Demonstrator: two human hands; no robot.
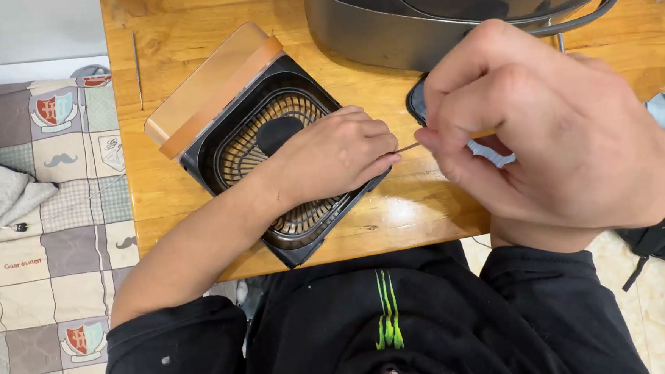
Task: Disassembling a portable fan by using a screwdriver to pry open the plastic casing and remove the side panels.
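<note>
Left hand [335, 155] rests flat on the square black fan with orange trim [248, 142], lying on the wooden bench [394, 214]. Right hand [550, 134] pinches a thin wooden stick [408, 147], hiding a dark phone [417, 103]. Grey appliance [385, 25] behind; thin metal rod [137, 68] far left.

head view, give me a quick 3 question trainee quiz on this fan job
1. True or false: the left hand rests on the black grille of the small fan.
2. What does the right hand pinch? A) thin stick B) hammer C) cup
3. The fan lies on a wooden ____.

Key: 1 true; 2 A, the thin stick; 3 table.
</note>
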